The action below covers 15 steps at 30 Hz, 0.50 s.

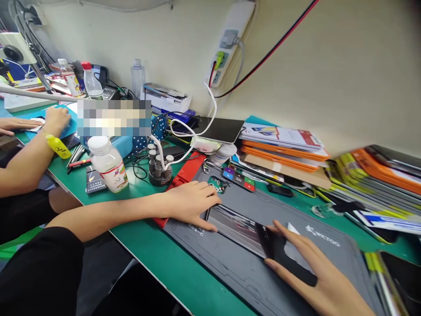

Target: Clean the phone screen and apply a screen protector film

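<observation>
A phone [235,226] with a glossy, reflective face lies on a grey work mat [204,259]. My left hand [194,204] spans its left end, with the thumb at the near edge and the fingers at the far edge. At the phone's right end, my right hand [315,267] holds a thin dark sheet [265,241] between thumb and fingers. The sheet bends up from the phone's surface, and part of it is hidden by the hand. A pale patch shows beneath that palm. Small screws or parts fill a tray [219,185] just beyond my left hand.
A milk-type bottle [110,169] and a black cable holder [160,171] stand left of the mat. Behind lie stacked orange-edged boxes [283,149] and a power strip [226,44] on the wall. At far left, a co-worker's hand [57,120] rests by a blue sheet.
</observation>
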Each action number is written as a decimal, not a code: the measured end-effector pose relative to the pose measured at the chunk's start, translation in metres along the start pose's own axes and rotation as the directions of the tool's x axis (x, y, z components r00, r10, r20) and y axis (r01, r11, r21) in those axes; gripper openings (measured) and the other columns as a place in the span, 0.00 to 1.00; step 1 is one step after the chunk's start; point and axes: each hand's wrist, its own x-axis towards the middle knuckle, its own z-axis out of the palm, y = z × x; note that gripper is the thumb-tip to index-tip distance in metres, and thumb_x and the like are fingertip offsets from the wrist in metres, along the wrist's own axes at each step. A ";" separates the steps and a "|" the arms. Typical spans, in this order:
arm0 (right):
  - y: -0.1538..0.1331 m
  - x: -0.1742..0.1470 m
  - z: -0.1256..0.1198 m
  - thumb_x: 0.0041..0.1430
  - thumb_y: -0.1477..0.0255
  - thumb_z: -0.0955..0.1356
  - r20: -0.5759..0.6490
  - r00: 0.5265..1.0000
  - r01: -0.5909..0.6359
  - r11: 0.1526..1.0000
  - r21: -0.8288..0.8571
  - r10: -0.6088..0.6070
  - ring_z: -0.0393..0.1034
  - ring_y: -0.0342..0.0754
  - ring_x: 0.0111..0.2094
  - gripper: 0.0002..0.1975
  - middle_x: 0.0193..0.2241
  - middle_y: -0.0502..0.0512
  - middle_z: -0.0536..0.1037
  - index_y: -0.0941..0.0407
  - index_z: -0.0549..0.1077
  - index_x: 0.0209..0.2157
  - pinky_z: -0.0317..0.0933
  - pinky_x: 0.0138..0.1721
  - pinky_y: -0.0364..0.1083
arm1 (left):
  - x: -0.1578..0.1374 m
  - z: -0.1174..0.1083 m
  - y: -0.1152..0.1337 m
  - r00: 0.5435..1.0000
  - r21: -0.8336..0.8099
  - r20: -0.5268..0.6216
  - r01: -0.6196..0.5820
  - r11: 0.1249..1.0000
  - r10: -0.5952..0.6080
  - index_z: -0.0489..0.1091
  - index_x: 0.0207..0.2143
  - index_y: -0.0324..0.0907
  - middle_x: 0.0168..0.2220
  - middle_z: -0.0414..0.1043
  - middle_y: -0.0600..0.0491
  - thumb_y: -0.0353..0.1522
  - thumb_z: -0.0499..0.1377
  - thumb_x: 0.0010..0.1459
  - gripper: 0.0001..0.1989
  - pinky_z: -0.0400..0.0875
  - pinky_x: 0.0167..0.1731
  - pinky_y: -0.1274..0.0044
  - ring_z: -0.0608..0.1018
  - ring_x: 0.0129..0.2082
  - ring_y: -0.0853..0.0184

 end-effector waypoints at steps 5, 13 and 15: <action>0.001 -0.001 0.002 0.68 0.48 0.67 -0.017 1.000 0.002 1.000 -0.002 -0.002 0.73 0.67 0.63 0.36 0.66 0.58 0.74 0.44 0.60 0.72 0.71 0.62 0.67 | 0.001 0.002 0.000 1.000 0.002 -0.007 -0.006 1.000 0.006 0.73 0.57 0.33 0.54 0.76 0.40 0.55 0.62 0.66 0.35 0.70 0.51 0.65 0.76 0.53 0.52; -0.001 -0.001 -0.001 0.70 0.49 0.66 0.048 0.999 0.000 0.999 -0.043 0.002 0.71 0.65 0.65 0.36 0.68 0.57 0.72 0.43 0.58 0.73 0.74 0.59 0.63 | 0.000 -0.003 0.002 1.000 -0.009 0.019 0.007 1.000 -0.007 0.72 0.58 0.33 0.54 0.75 0.39 0.55 0.61 0.66 0.35 0.69 0.53 0.66 0.76 0.53 0.52; -0.002 -0.001 -0.002 0.70 0.50 0.67 0.050 0.999 0.004 0.999 -0.048 -0.001 0.72 0.65 0.65 0.35 0.68 0.58 0.72 0.43 0.58 0.73 0.75 0.58 0.62 | 0.000 -0.004 0.002 0.999 -0.006 0.031 0.009 1.000 -0.009 0.72 0.59 0.33 0.55 0.75 0.39 0.55 0.61 0.67 0.35 0.69 0.53 0.66 0.75 0.53 0.52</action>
